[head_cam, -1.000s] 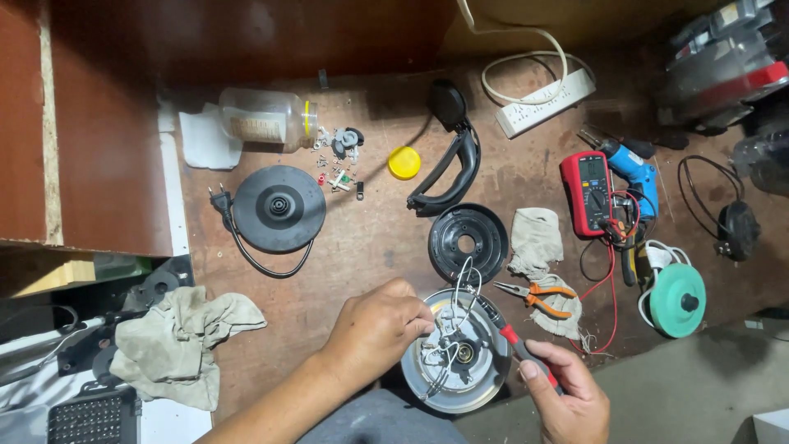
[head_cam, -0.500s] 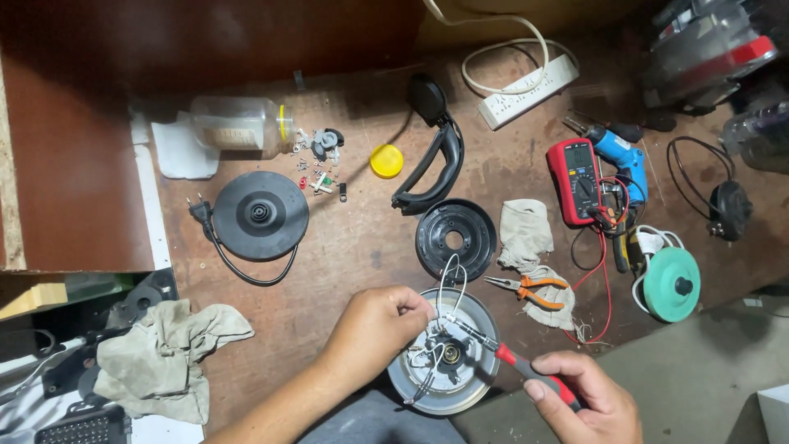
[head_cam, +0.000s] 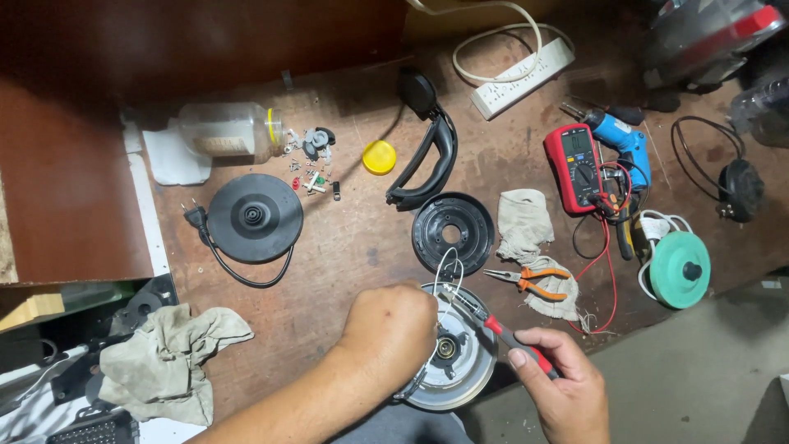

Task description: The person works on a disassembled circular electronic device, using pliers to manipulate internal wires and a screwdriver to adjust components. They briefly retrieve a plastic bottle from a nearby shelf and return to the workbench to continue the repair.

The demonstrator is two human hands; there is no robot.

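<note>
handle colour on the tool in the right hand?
Red and black, on the slim hand tool; head view.

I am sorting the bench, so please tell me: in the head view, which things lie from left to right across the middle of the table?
Round black base → yellow cap → black handle → black ring cover → red multimeter → green spool.
</note>
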